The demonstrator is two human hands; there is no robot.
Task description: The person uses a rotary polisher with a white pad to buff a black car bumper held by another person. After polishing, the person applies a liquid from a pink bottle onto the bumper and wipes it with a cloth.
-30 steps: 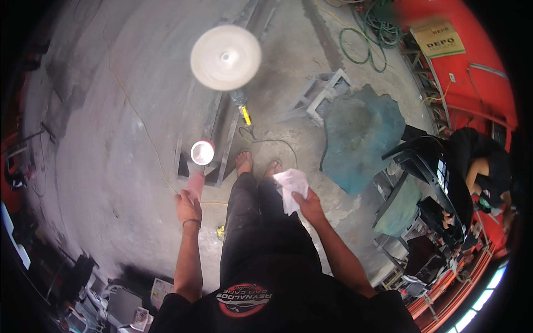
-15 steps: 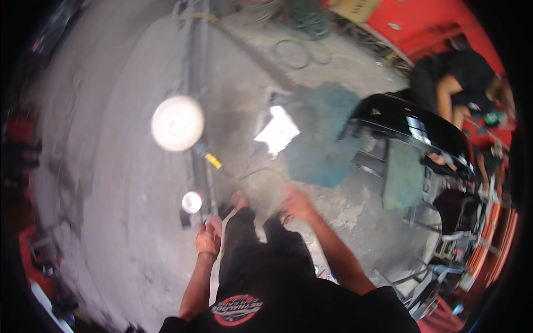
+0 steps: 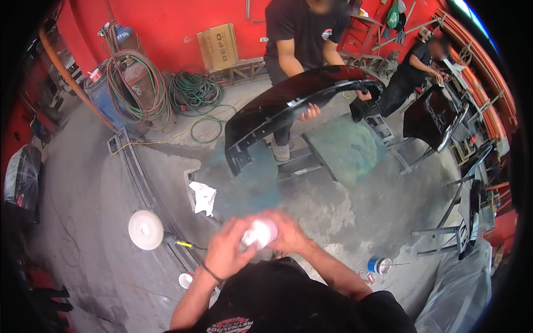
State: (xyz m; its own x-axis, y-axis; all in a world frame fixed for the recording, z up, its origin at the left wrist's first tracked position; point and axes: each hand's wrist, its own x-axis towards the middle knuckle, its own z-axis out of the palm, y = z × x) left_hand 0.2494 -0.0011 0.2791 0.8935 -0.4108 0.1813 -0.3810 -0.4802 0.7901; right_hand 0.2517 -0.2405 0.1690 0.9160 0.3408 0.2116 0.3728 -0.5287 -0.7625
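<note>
Both your hands, left (image 3: 225, 250) and right (image 3: 286, 233), close their fingers around one small white tub (image 3: 259, 233) at your chest. One white rag (image 3: 204, 197) lies on the floor beyond the tub, one polishing pad (image 3: 145, 229) left of it.

I see a black short-sleeved shirt (image 3: 300, 302) with a round red-and-white print low on the chest. Both forearms are bare. The left wrist carries 1 thin dark band (image 3: 211, 271). The right wrist is bare; no gloves on either hand.
</note>
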